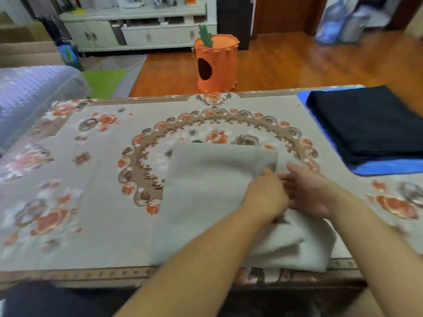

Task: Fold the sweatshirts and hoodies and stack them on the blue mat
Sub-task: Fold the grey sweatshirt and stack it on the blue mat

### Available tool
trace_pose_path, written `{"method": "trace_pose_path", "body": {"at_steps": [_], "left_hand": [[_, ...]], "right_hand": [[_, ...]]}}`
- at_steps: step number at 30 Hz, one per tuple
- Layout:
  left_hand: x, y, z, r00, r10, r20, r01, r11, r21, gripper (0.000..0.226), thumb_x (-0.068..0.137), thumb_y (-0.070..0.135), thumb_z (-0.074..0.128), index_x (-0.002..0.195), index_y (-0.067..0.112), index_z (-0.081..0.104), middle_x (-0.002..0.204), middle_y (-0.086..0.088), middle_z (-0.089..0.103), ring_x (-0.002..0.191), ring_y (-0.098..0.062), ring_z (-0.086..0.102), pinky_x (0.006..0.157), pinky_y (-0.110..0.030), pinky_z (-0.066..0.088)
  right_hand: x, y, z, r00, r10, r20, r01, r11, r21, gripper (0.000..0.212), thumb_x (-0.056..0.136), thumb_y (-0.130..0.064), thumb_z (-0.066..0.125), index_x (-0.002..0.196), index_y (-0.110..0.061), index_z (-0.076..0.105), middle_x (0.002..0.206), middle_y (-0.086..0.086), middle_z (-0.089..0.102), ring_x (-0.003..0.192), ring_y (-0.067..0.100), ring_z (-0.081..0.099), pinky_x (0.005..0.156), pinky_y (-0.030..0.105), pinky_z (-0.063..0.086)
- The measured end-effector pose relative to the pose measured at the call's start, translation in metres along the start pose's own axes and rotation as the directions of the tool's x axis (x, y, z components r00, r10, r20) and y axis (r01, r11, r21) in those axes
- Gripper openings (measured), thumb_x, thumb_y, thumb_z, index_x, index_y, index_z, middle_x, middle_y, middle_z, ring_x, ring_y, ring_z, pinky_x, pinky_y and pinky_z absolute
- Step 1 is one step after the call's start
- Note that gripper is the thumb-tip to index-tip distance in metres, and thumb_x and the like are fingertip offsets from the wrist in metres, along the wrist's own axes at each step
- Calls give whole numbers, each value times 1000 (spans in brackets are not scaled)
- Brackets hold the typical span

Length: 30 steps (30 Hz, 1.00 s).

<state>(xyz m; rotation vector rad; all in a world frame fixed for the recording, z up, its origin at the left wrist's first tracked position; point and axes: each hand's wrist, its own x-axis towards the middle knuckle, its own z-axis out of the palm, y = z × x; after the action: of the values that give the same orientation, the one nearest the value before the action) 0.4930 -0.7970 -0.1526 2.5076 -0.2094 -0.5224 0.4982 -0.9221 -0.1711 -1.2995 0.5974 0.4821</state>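
Observation:
A light grey sweatshirt (pixel 206 191) lies partly folded on the patterned table cover, its fleecy white inside bunched at the near right. My left hand (pixel 265 197) curls over the garment's right side and grips the fabric. My right hand (pixel 311 193) rests beside it with fingers extended, touching the same edge. At the far right a folded dark navy garment (pixel 370 122) sits on the blue mat (pixel 389 167).
The floral table cover (pixel 80 179) spreads wide to the left. An orange pumpkin-shaped bin (pixel 216 65) stands on the wooden floor beyond the table. A bluish quilted cushion (pixel 29 99) lies at the far left. White cabinets line the back wall.

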Motion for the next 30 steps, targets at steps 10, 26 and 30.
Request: {"method": "trace_pose_path", "body": {"at_steps": [10,26,30], "left_hand": [[-39,-110,-59,906,234,-352,-283,955,-94,34,99,32,51,125,20,68,125,2,65,113,-11,56,102,-26,42],[-59,-184,-63,921,17,-390,-3,999,37,63,98,67,25,156,44,27,168,12,-1,155,-16,-3,126,-46,6],[-57,-167,-62,939,81,-333,-48,993,106,62,98,67,21,157,46,20,169,12,-7,155,-14,-8,126,-41,-1]], "right_hand": [[15,16,42,931,-294,-218,115,801,-588,59,85,-60,58,121,-12,64,114,7,69,104,29,64,94,39,49],[-44,-28,72,575,-778,-253,358,517,-777,28,102,-40,45,113,-16,54,112,9,60,107,30,53,76,34,31],[-26,-22,30,627,-699,-344,206,575,-791,29,102,-38,40,102,-11,52,103,10,57,99,34,51,72,31,24]]}}
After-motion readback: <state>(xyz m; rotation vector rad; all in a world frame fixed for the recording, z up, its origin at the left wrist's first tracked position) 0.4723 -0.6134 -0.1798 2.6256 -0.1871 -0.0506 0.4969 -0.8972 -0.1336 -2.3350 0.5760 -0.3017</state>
